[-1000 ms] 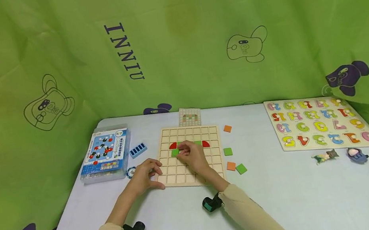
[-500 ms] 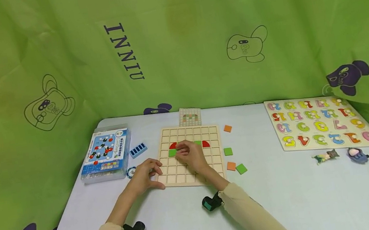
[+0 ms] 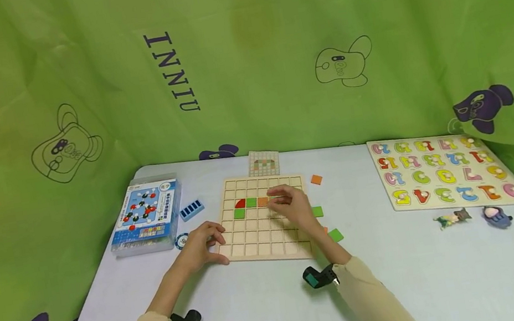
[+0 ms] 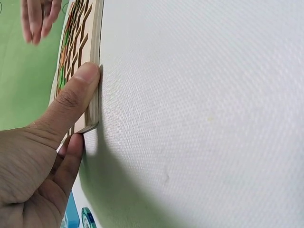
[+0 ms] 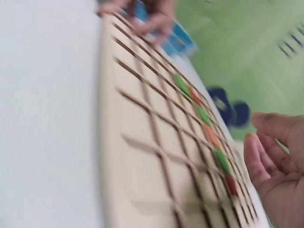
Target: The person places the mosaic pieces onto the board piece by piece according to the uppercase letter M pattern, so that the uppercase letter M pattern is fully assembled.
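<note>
Bracing the wooden grid board (image 3: 266, 220) at its near left corner, my left hand (image 3: 200, 248) presses its thumb (image 4: 78, 88) flat against the board's edge, fingers relaxed and grasping nothing. The board lies flat on the desk (image 3: 261, 317). My right hand (image 3: 295, 208) hovers over the board's right half, fingers loosely curled and holding nothing (the wrist view is blurred). In the board's second row sit a red quarter-round tile (image 3: 240, 204), a green tile (image 3: 251, 203) and an orange tile (image 3: 263, 201).
</note>
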A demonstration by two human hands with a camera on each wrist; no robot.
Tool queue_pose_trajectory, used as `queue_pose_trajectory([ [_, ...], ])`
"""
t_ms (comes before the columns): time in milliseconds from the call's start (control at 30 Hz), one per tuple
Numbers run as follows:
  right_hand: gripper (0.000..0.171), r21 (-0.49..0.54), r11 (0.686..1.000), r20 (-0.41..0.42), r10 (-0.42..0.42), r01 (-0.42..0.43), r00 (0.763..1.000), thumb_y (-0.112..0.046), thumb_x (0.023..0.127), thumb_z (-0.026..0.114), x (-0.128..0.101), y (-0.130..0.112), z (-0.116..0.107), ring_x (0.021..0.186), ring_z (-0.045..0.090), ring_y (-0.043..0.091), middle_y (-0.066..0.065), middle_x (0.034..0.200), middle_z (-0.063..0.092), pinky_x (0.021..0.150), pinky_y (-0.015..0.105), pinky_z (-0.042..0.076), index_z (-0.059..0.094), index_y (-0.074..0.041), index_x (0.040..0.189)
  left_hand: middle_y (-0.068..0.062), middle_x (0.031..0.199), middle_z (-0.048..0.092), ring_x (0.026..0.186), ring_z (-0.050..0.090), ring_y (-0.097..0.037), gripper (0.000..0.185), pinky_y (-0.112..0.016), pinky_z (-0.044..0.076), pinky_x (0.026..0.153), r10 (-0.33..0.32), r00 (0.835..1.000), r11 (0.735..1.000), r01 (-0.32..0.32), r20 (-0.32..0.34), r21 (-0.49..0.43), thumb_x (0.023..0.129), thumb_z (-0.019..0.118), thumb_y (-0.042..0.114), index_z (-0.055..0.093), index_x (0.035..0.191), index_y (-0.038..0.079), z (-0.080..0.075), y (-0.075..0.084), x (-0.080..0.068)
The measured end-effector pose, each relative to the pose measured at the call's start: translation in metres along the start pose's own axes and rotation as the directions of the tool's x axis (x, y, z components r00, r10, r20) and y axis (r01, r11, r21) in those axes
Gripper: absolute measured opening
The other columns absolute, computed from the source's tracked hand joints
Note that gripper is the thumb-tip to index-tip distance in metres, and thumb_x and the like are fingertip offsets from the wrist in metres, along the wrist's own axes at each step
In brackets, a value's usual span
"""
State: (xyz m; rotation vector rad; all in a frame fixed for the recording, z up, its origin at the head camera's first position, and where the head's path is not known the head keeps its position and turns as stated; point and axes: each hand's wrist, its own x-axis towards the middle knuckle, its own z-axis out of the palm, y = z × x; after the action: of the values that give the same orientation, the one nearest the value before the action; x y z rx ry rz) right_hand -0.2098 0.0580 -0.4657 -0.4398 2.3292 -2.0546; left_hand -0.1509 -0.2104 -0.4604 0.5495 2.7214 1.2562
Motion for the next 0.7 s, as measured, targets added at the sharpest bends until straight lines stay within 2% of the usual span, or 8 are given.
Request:
queue_pose_trajectory([
  [167, 0.032, -0.017, 0.999, -0.125, 0.027, -0.030, 0.992, 0.005, 0.085, 0.068, 0.003, 0.004, -0.043, 0.101, 0.059, 0.041, 0.030, 0.117, 0.059, 0.078, 0.018, 0.056, 0.059, 0.011, 0.116, -0.018, 0.116, 0.057, 0.112, 0.053, -0.037, 0.036, -0.037, 0.053, 0.093, -0.022, 1.000, 1.000, 0.022, 0.011, -0.013, 0.058, 0.089, 0.002, 0.059, 0.079, 0.001, 0.001, -0.001, 0.000],
  [267, 0.032, -0.073, 0.995, -0.206, 0.046, -0.062, 0.978, 0.006, 0.085, 0.068, 0.007, 0.011, -0.067, 0.101, 0.058, 0.040, 0.030, 0.115, 0.059, 0.074, 0.010, 0.051, 0.060, 0.011, 0.115, -0.019, 0.116, 0.057, 0.112, 0.053, -0.037, 0.036, -0.038, 0.053, 0.093, -0.016, 1.000, 1.000, 0.017, 0.013, -0.013, 0.058, 0.088, 0.002, 0.059, 0.079, 0.001, 0.001, -0.001, 0.000],
  [433, 0.032, -0.179, 0.972, -0.302, 0.095, -0.155, 0.949, 0.007, 0.084, 0.067, 0.009, 0.023, -0.096, 0.103, 0.059, 0.037, 0.027, 0.115, 0.061, 0.071, 0.007, 0.048, 0.060, 0.009, 0.115, -0.020, 0.115, 0.057, 0.111, 0.053, -0.038, 0.036, -0.039, 0.053, 0.093, -0.009, 1.000, 1.000, 0.009, 0.007, -0.015, 0.058, 0.088, 0.003, 0.058, 0.079, 0.001, 0.000, -0.001, 0.000],
  [567, 0.035, -0.248, 0.945, -0.312, 0.131, -0.214, 0.941, 0.006, 0.083, 0.069, 0.010, 0.030, -0.108, 0.102, 0.060, 0.037, 0.025, 0.117, 0.062, 0.070, 0.008, 0.046, 0.060, 0.008, 0.117, -0.019, 0.115, 0.057, 0.112, 0.053, -0.038, 0.037, -0.039, 0.053, 0.093, -0.008, 1.000, 1.000, 0.008, 0.006, -0.022, 0.058, 0.088, 0.004, 0.058, 0.079, 0.001, 0.000, -0.001, -0.001],
  [700, 0.036, -0.295, 0.928, -0.276, 0.145, -0.228, 0.950, 0.003, 0.083, 0.070, 0.014, 0.035, -0.113, 0.101, 0.061, 0.034, 0.024, 0.117, 0.063, 0.068, 0.007, 0.045, 0.060, 0.007, 0.118, -0.019, 0.115, 0.057, 0.111, 0.053, -0.038, 0.037, -0.039, 0.053, 0.093, 0.003, 1.000, 0.999, -0.002, 0.004, -0.032, 0.058, 0.088, 0.004, 0.058, 0.079, 0.000, 0.001, -0.003, 0.000],
])
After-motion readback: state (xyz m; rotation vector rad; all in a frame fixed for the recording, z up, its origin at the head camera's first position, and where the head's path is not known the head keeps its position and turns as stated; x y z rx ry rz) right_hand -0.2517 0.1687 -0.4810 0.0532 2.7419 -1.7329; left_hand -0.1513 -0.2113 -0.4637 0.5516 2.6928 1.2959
